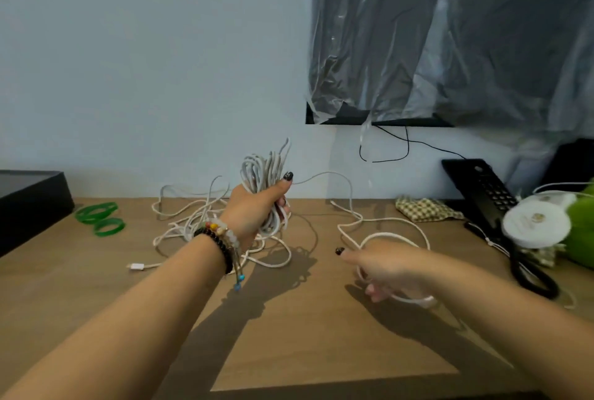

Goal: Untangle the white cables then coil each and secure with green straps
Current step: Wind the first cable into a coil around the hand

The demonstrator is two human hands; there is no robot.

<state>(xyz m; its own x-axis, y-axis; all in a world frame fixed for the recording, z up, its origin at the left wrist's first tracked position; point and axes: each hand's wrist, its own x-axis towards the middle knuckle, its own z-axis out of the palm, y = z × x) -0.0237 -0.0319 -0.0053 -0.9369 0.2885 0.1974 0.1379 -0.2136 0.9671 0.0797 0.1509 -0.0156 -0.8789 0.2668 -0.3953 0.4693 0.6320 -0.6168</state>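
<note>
The white cables [205,223] are seen partly bundled and partly loose on the wooden desk [289,335]. A coiled bundle [263,181] is held upright above the desk, near the centre of the view, by the left hand [257,206], whose fingers are curled round the loops with the thumb pressed against their top. A loose tangle is spread on the desk just behind and below that hand, toward 10 o'clock from it, and a plug end [136,267] lies at 8 o'clock of the tangle. A single strand [340,181] runs from the bundle toward 3 o'clock, drops to the desk and leads into a loop [401,239] held by the right hand [385,268]; its fingers are curled round the cable, though the grip is blurred. Two green straps [99,218] lie on the desk at 9 o'clock of the tangle, touching or nearly touching each other, just beside a black box [29,203]. At 3 o'clock of the right hand a black telephone [479,194], a round white container [533,223] and a green object [581,232] are found. Beaded bracelets [218,239] are worn on the left wrist.
</note>
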